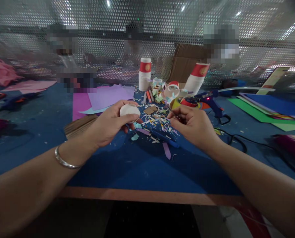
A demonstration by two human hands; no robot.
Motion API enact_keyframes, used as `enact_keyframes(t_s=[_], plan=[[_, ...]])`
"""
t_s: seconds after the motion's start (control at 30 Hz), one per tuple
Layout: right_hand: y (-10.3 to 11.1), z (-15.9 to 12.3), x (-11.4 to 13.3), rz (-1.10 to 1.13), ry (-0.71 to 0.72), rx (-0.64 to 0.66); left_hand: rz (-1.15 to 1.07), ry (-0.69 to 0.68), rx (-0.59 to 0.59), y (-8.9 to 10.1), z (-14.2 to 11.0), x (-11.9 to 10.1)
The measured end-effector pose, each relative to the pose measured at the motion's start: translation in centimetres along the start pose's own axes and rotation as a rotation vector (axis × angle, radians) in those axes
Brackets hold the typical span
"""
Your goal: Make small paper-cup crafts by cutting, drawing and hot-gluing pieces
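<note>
Fingers of my left hand [110,124] curl around a small white rounded piece [129,110], thumb across its near side and fingertips underneath, so it sits clamped at the top of my grip and lifted above the worktop [137,172]. It looks like a pale, smooth dome or shallow cup shape, plain white with no marking I can make out. A silver bangle [64,162] rings that wrist.

My right hand [193,124] is drawn in tight, thumb and forefinger pinched together at their tips near the left edge of the hand. Something thin seems to be between them, but it is too small and blurred for me to tell what it is. The two hands are close, with a short gap between the white piece and my pinched fingertips.

Below and between them the blue worktop is littered with paper scraps [153,124] in many colours, and a blue pen [166,138] lies among them. Further out are curled paper rings [172,91], two stacks of red-and-white paper cups [145,77], and a blue glue gun [210,100] with its black cord [234,138] trailing right. Purple sheets of paper [107,97] lie to the left, green and blue sheets [261,112] to the right.
</note>
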State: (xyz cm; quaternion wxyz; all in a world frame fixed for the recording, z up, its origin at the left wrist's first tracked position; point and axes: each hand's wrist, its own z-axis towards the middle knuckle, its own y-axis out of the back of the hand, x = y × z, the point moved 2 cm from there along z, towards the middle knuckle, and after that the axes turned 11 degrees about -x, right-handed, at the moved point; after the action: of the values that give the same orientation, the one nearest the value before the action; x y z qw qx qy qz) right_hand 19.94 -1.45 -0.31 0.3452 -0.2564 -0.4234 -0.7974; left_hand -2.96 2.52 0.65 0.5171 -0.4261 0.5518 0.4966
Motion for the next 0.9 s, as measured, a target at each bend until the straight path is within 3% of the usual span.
enact_keyframes(t_s=[0.2,0.3,0.4,0.57,0.63,0.8,0.9], plan=[[-0.5,0.2,-1.3,-0.334,0.028,0.225,-0.168,0.102,0.043,-0.1,0.2,-0.2],[-0.9,0.1,-1.6,-0.437,0.01,0.358,-0.139,0.065,0.038,0.0,0.3,0.0],[-1.1,-0.1,-1.4,-0.491,0.002,0.399,-0.027,-0.035,0.079,0.1,0.3,0.4],[-0.8,-0.3,-0.5,-0.617,0.01,0.404,0.423,-0.283,0.154,0.3,0.0,0.6],[-0.7,-0.4,-0.2,-0.671,0.027,0.391,0.507,-0.352,0.148,0.5,-0.2,0.3],[-0.3,-0.9,0.3,-0.783,0.19,0.273,0.509,-0.314,0.165,0.5,-0.4,-0.2],[-0.1,-1.3,1.0,-0.63,0.316,0.137,0.548,-0.303,0.217,0.3,-0.6,0.1]])
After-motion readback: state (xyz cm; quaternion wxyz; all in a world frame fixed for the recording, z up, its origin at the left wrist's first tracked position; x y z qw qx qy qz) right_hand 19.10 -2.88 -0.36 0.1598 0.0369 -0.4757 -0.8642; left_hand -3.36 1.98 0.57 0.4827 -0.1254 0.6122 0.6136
